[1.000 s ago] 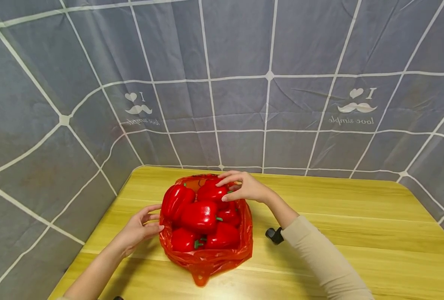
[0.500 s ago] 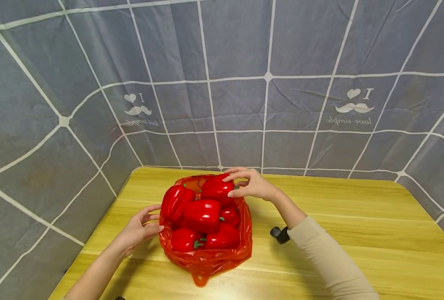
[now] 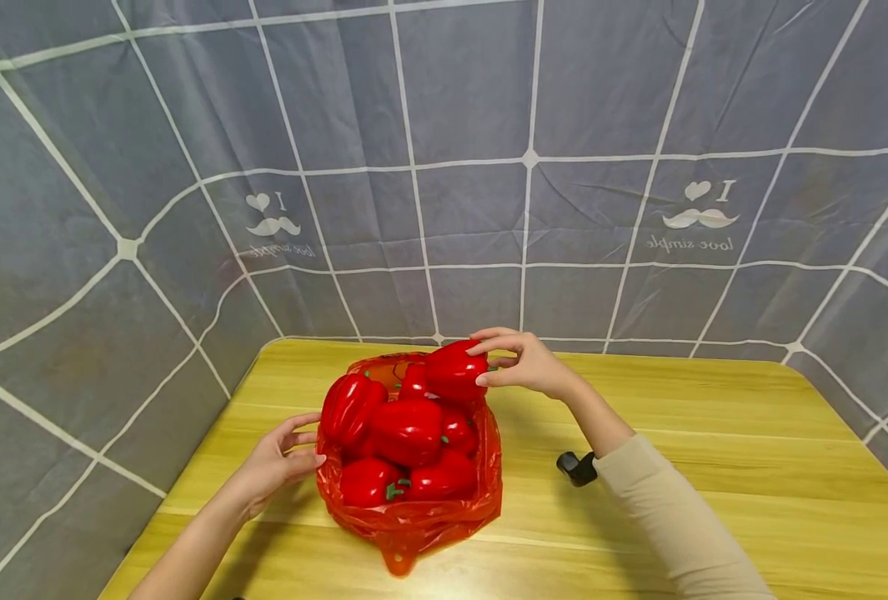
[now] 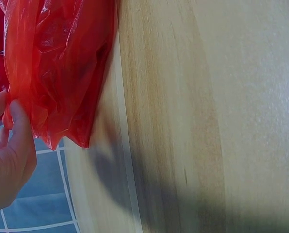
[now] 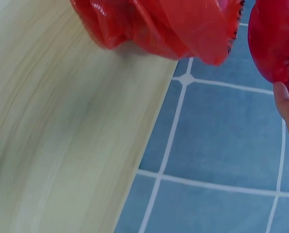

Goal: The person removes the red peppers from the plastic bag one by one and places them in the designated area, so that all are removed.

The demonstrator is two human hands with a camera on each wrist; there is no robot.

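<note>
A red plastic bag (image 3: 406,533) stands upright with its mouth wide, filled with several glossy red bell peppers that have green stems. My left hand (image 3: 274,467) is at the bag's left side; in the left wrist view its thumb and finger (image 4: 21,121) pinch the bag's rim. My right hand (image 3: 526,364) grips one bell pepper (image 3: 454,371) by its stem end, above the far right part of the bag. In the right wrist view that pepper (image 5: 275,43) shows beside the bag's edge, with a fingertip against it. Other peppers (image 3: 406,431) lie heaped inside.
The bag stands on a yellow wood-grain table (image 3: 684,425). A grey tile-patterned curtain (image 3: 474,208) hangs behind the table and along both sides. A black device (image 3: 577,468) shows by the right sleeve (image 3: 676,508).
My right hand has lifted the bell pepper up and to the right out of the heap, uncovering another pepper behind it. My left hand has stayed at the bag's rim.
</note>
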